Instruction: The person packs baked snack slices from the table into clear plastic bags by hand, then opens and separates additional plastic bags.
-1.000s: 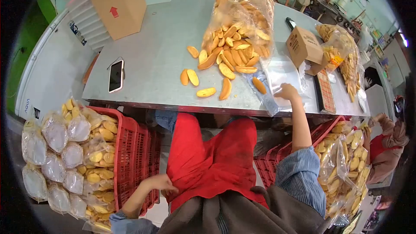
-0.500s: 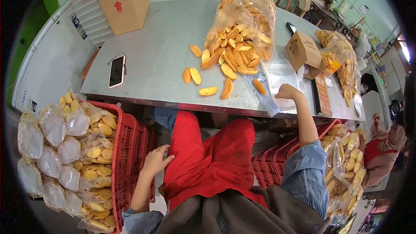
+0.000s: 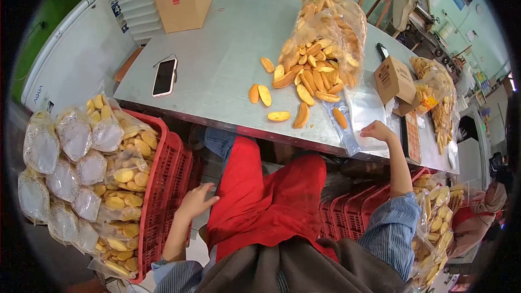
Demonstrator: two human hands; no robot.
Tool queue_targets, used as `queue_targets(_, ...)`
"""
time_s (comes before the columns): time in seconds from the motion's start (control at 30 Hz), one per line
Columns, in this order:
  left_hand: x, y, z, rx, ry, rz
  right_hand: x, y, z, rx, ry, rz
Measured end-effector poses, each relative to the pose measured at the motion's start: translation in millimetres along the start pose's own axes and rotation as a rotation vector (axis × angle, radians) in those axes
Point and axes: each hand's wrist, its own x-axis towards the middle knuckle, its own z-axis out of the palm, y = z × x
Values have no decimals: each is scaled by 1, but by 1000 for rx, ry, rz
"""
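My right hand (image 3: pixel 381 132) is at the table's front edge, its fingertips pinched at the near end of clear plastic bags (image 3: pixel 369 106) lying flat. To its left, one rusk-like bread slice (image 3: pixel 340 118) rests on bluish plastic (image 3: pixel 347 140). A large clear bag (image 3: pixel 331 13) lies with its mouth toward me, bread slices (image 3: pixel 317 73) spilling out and several lying loose. Low beside my left knee, my left hand (image 3: pixel 197 201) is empty, its fingers apart, near a red crate (image 3: pixel 157 195).
Packed bags of bread slices (image 3: pixel 125 176) fill the left crate; more bags (image 3: pixel 434 217) stand at right. On the table (image 3: pixel 228 49) are a phone (image 3: pixel 164 77), a tall carton (image 3: pixel 182 0), a small box (image 3: pixel 395 80) and a knife (image 3: pixel 382 51). A person (image 3: pixel 480 211) is at far right.
My view has turned slightly left, so the table's things appear farther right. My right hand's fingers now reach more flatly onto the plastic bags. The left hand stays low by my knee.
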Motion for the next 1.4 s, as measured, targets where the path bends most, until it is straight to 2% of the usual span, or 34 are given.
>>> queue_targets(0.13, 6, 14, 4, -7, 0, 61, -6, -9, 5, -117, 67, -48)
queue_targets(0.17, 6, 17, 5, -20, 4, 58, -8, -17, 6, -170, 20, -50)
queue_targets(0.2, 6, 19, 6, -32, 9, 55, -12, -23, 11, -280, 57, -163)
queue_targets(0.27, 3, 27, 10, -89, 74, 91, -17, -27, 26, -599, 202, -173)
queue_targets(0.33, -2, 38, 13, -167, 185, 174, -25, -20, 32, -481, 301, -254)
queue_targets(0.37, -8, 42, 15, -333, 155, 187, -26, -15, 31, -419, 350, -288)
queue_targets(0.47, -27, 43, 17, -143, 88, 475, -20, 10, 13, -383, 476, -139)
queue_targets(0.5, -37, 28, 26, -174, -61, 446, -21, 14, 1, -409, 654, -165)
queue_targets(0.53, -43, 9, 34, -182, -73, 367, -24, 9, -19, -435, 831, -190)
queue_targets(0.6, -54, -40, 46, -193, -99, 200, -49, -35, -57, -393, 1132, -442)
queue_targets(0.67, -51, -114, 47, -233, -230, 35, -87, -97, -82, -379, 1168, -477)
queue_targets(0.7, -44, -111, 36, 188, -174, -123, -103, -126, -88, -286, 1105, -521)
queue_targets(0.73, -38, -61, 12, 327, 23, -154, -119, -153, -89, -193, 1042, -563)
queue_targets(0.8, -10, -37, 3, -208, 213, 28, -149, -203, -79, 118, 856, -623)
queue_targets(0.83, 4, -12, -3, -261, 245, 79, -157, -223, -72, 268, 759, -654)
queue_targets(0.87, 14, 19, -9, -317, 279, 130, -160, -236, -65, 316, 707, -795)
queue_targets(0.93, 29, 70, -11, -186, 624, 326, -154, -258, -47, 465, 606, -967)
queue_targets(0.97, 28, 97, -14, -105, 821, 397, -150, -267, -38, 458, 571, -944)
queue_targets(1.0, 27, 117, -17, -22, 999, 573, -140, -275, -26, 579, 512, -980)
queue_targets(1.03, 22, 131, -21, 80, 1058, 720, -127, -279, -11, 721, 414, -946)
queue_targets(1.07, 15, 145, -25, 186, 1113, 864, -115, -283, 6, 847, 335, -818)
queue_targets(1.1, 10, 157, -28, 221, 1061, 893, -101, -289, 27, 1038, 283, -765)
queue_targets(1.13, 5, 169, -29, 258, 1009, 917, -83, -290, 49, 1101, 258, -689)
queue_targets(1.17, 3, 183, -30, 241, 939, 803, -84, -299, 61, 1115, 231, -597)
queue_targets(1.2, 5, 188, -27, 221, 879, 691, -74, -301, 86, 1291, 118, -563)
queue_targets(1.23, 11, 190, -23, 162, 852, 564, -69, -305, 107, 1345, 34, -586)
queue_targets(1.27, 18, 186, -18, 100, 822, 442, -60, -303, 134, 1256, 57, -638)
queue_targets(1.3, 24, 176, -13, -62, 802, 354, -64, -306, 146, 1242, -51, -768)
queue_targets(1.37, 35, 146, 0, -384, 742, 180, -72, -309, 165, 1295, -214, -842)
queue_targets(1.4, 41, 129, 6, -602, 678, 168, -66, -301, 182, 1185, -234, -885)
